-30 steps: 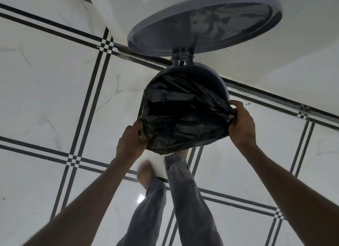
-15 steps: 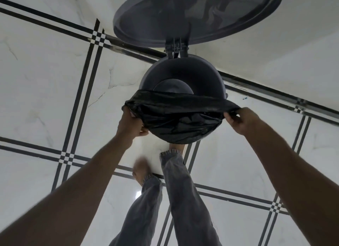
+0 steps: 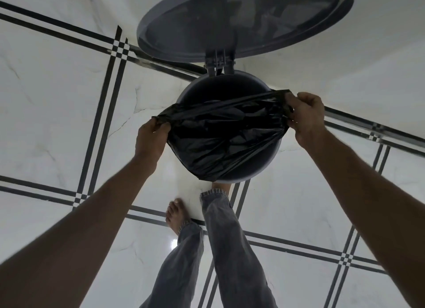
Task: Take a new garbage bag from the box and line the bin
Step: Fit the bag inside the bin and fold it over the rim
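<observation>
A round dark grey pedal bin [image 3: 264,170] stands on the floor with its lid [image 3: 241,22] swung up against the wall. A black garbage bag [image 3: 220,137] is stretched across the near half of the bin's mouth. My left hand [image 3: 150,138] pinches the bag's edge at the bin's left side. My right hand [image 3: 303,117] grips the bag's edge at the right, a little farther back. The far part of the bin's dark inside [image 3: 220,89] shows above the bag. The bag box is not in view.
White marble floor tiles [image 3: 57,105] with black stripe borders surround the bin. A white wall [image 3: 345,62] rises right behind it. My bare left foot [image 3: 176,213] and jeans legs [image 3: 220,250] stand just in front of the bin, the right foot at its base.
The bag first covered the whole mouth, then was pulled toward me. Now the right hand has carried its edge back and up, and the bag spreads wider over the opening.
</observation>
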A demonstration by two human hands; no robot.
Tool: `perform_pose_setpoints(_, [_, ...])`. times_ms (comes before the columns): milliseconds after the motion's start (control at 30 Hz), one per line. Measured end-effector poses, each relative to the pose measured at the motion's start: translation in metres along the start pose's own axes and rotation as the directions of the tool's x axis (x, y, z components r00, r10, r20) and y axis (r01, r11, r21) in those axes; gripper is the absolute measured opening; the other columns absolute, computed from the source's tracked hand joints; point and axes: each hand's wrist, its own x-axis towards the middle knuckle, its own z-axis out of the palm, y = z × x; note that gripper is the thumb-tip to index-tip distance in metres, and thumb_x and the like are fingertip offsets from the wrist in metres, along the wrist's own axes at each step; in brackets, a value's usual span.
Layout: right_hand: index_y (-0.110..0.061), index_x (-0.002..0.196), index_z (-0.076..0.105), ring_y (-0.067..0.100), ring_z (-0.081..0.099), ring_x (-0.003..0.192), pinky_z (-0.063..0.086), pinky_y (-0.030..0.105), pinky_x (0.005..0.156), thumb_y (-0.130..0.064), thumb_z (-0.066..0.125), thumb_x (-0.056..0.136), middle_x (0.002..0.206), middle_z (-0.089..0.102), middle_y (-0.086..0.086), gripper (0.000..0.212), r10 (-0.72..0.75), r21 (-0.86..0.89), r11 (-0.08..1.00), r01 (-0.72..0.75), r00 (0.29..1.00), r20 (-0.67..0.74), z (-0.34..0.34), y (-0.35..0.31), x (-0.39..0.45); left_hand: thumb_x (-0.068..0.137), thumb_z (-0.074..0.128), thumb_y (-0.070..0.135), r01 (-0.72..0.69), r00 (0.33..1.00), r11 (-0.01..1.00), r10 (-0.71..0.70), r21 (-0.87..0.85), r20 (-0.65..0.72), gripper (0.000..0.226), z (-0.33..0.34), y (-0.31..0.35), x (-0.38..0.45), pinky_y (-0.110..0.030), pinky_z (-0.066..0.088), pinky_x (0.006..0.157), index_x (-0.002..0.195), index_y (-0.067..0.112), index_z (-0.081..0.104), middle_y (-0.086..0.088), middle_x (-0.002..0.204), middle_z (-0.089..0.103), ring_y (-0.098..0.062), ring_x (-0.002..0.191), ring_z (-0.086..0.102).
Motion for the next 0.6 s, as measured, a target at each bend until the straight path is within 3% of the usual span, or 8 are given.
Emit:
perform_pose_setpoints(100, [-0.022, 0.102, 0.052, 0.017, 0.062, 0.082, 0.054, 0.032, 0.071, -0.050, 0.078, 0.071, 0.100, 0.064, 0.002, 0.049, -0.148, -0.291, 0.945, 0.147, 0.989, 0.017, 0.006, 0.003, 0.004, 0.074, 0.055, 0.034, -0.045, 0.997, 0.999, 0.047, -0.026, 0.055, 0.037, 0.002, 0.008, 0.001, -0.045, 0.053, 0.095, 0.105, 0.017, 0.065, 0.000, 0.098, 0.069, -0.025, 0.098, 0.065])
perform_pose_setpoints(133, [-0.021, 0.105, 0.053, 0.017, 0.063, 0.086, 0.053, 0.031, 0.076, -0.051, 0.075, 0.075, 0.101, 0.065, 0.001, 0.048, -0.220, -0.416, 0.883, 0.216, 0.975, 0.038, 0.006, 0.005, 0.004, 0.074, 0.055, 0.033, -0.082, 0.994, 0.997, 0.082, -0.007, 0.077, 0.037, 0.002, 0.009, 0.000, -0.048, 0.052, 0.096, 0.109, 0.021, 0.063, 0.000, 0.102, 0.070, -0.025, 0.102, 0.065])
perform_pose_setpoints(200, [-0.019, 0.119, 0.051, 0.016, 0.062, 0.089, 0.047, 0.015, 0.074, -0.042, 0.066, 0.087, 0.101, 0.065, -0.002, 0.042, -0.329, -0.581, 0.748, 0.321, 0.939, 0.096, 0.006, 0.008, 0.001, 0.077, 0.055, 0.036, -0.171, 0.978, 0.983, 0.162, 0.062, 0.130, 0.043, 0.002, 0.010, -0.002, -0.050, 0.050, 0.097, 0.118, 0.026, 0.057, 0.001, 0.109, 0.069, -0.024, 0.107, 0.063])
perform_pose_setpoints(267, [-0.018, 0.129, 0.046, 0.013, 0.060, 0.085, 0.040, 0.004, 0.068, -0.032, 0.059, 0.093, 0.095, 0.064, -0.006, 0.041, -0.415, -0.600, 0.685, 0.412, 0.899, 0.144, 0.005, 0.008, -0.006, 0.082, 0.058, 0.041, -0.233, 0.960, 0.966, 0.211, 0.109, 0.183, 0.061, 0.003, 0.012, 0.000, -0.046, 0.043, 0.107, 0.140, 0.028, 0.043, 0.003, 0.127, 0.064, -0.023, 0.121, 0.057])
perform_pose_setpoints(367, [-0.012, 0.126, 0.049, 0.016, 0.054, 0.087, 0.042, 0.022, 0.081, -0.018, 0.058, 0.085, 0.092, 0.060, -0.004, 0.042, -0.561, -0.626, 0.537, 0.566, 0.794, 0.236, 0.003, 0.007, -0.008, 0.089, 0.054, 0.040, -0.372, 0.918, 0.907, 0.330, 0.195, 0.218, 0.077, 0.007, 0.015, 0.003, -0.032, 0.031, 0.109, 0.155, 0.022, 0.020, -0.002, 0.148, 0.045, -0.019, 0.138, 0.039])
perform_pose_setpoints(467, [-0.008, 0.100, 0.057, 0.021, 0.051, 0.076, 0.042, 0.031, 0.078, -0.009, 0.057, 0.078, 0.081, 0.058, 0.000, 0.022, -0.634, -0.696, 0.360, 0.621, 0.710, 0.306, 0.004, 0.003, 0.001, 0.093, 0.043, 0.032, -0.500, 0.862, 0.828, 0.446, 0.256, 0.241, 0.068, 0.010, 0.021, 0.012, -0.025, 0.030, 0.102, 0.155, 0.018, 0.020, -0.008, 0.151, 0.034, -0.015, 0.137, 0.033])
perform_pose_setpoints(533, [-0.013, 0.087, 0.056, 0.018, 0.053, 0.062, 0.046, 0.030, 0.070, -0.008, 0.057, 0.079, 0.071, 0.058, -0.002, 0.010, -0.606, -0.676, 0.442, 0.590, 0.752, 0.259, 0.007, 0.000, 0.005, 0.095, 0.036, 0.021, -0.552, 0.832, 0.792, 0.498, 0.263, 0.245, 0.056, 0.011, 0.024, 0.018, -0.029, 0.037, 0.104, 0.150, 0.017, 0.030, -0.010, 0.144, 0.039, -0.019, 0.130, 0.041])
perform_pose_setpoints(600, [-0.019, 0.080, 0.053, 0.007, 0.050, 0.061, 0.043, 0.022, 0.064, -0.015, 0.062, 0.079, 0.070, 0.054, -0.009, 0.010, -0.516, -0.593, 0.642, 0.487, 0.845, 0.136, 0.010, -0.003, 0.012, 0.094, 0.032, 0.014, -0.549, 0.834, 0.802, 0.510, 0.234, 0.210, 0.046, 0.011, 0.022, 0.021, -0.034, 0.046, 0.099, 0.139, 0.014, 0.036, -0.010, 0.134, 0.047, -0.020, 0.120, 0.051])
